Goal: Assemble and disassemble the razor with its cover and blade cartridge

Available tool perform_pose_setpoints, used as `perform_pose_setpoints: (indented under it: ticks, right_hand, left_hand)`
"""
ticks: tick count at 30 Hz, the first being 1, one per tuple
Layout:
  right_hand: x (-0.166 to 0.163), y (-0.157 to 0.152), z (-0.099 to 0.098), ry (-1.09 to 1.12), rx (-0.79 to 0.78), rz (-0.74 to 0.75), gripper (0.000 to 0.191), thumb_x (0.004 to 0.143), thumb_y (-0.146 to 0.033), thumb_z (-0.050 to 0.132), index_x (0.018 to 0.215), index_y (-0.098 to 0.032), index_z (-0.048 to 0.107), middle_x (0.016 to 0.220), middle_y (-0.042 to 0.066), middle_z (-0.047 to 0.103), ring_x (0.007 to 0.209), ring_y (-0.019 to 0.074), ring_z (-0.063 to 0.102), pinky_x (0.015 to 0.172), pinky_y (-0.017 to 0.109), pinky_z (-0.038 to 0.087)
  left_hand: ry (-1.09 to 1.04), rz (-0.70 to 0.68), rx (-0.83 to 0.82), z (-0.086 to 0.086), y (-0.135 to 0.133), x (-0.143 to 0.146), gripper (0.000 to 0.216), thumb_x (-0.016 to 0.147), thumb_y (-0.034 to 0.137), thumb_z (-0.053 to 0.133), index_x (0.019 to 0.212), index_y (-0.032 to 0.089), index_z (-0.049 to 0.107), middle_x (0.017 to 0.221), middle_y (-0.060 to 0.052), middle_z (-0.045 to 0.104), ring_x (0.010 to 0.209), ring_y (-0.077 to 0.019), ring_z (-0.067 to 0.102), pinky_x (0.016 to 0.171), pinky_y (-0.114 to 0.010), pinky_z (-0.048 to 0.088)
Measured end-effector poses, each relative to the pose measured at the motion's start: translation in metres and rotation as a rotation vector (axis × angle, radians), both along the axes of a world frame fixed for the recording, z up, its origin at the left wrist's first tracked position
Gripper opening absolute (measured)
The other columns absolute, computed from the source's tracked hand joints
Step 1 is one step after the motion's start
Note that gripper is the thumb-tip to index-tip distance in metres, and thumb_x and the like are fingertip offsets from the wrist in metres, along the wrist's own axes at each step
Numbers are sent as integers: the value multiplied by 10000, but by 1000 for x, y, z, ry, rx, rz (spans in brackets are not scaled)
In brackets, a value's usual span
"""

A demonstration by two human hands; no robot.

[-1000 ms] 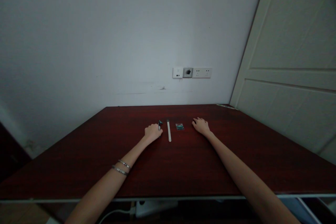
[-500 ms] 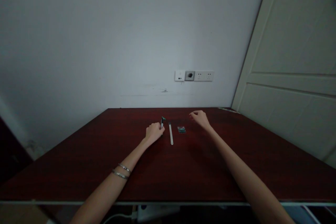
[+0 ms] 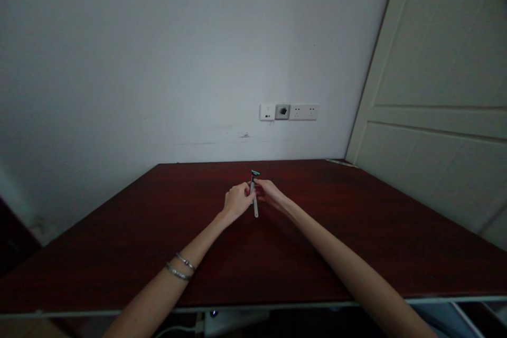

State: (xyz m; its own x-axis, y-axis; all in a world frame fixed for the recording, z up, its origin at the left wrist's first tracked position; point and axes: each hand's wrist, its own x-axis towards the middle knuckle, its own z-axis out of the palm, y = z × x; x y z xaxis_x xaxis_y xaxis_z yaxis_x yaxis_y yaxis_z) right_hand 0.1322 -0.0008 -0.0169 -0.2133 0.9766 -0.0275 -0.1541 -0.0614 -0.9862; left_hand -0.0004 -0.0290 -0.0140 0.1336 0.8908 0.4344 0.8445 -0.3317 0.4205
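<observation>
My left hand (image 3: 238, 199) is closed around the handle of a razor (image 3: 252, 184), which stands upright with its green-edged head on top. From the other side, my right hand (image 3: 270, 191) meets the razor just below its head, thumb and fingers drawn together at the neck; some of those fingers are hidden. On the tabletop under both hands lies a flat pale stick (image 3: 255, 210), and only its near end shows. The small clear packet seen earlier is hidden behind my right hand.
The dark red wooden table (image 3: 158, 243) reaches back to a white wall. Sockets (image 3: 303, 112) are set in the wall above it. A pale door (image 3: 431, 132) stands at the right. A thin strip (image 3: 341, 162) lies at the far right corner.
My right hand has come left and closer, from the open table to the razor. My left hand has shifted slightly right with the razor, which stands more upright over the stick.
</observation>
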Motion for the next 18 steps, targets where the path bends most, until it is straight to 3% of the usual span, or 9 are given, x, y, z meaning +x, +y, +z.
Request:
perform_pose_setpoints:
  ticks: [7, 13, 18]
  right_hand:
    - [5, -11, 8, 71, 4, 39, 159, 742, -240, 550, 702, -128, 655, 595, 7, 588, 527, 82, 492, 465, 180, 351]
    - [12, -10, 10, 54, 48, -119, 160, 716, -301, 633, 723, -142, 648, 683, 7, 610, 588, 77, 516, 500, 176, 376]
    - [12, -12, 7, 114, 44, -138, 216, 709, -355, 662, 725, -156, 581, 689, 5, 599, 587, 93, 558, 523, 209, 440]
  left_hand:
    - [-251, -126, -11, -13, 10, 1, 298, 768, 423, 489, 617, 177, 560, 610, 0, 590, 575, -119, 518, 553, -210, 354]
    - [-492, -170, 54, -10, 16, -3, 379, 795, 452, 432, 556, 164, 494, 515, 17, 502, 515, -97, 480, 524, -201, 371]
    - [-934, -154, -148, -3, 34, -10, 323, 794, 439, 435, 640, 161, 491, 521, 16, 505, 443, -91, 496, 433, -190, 390]
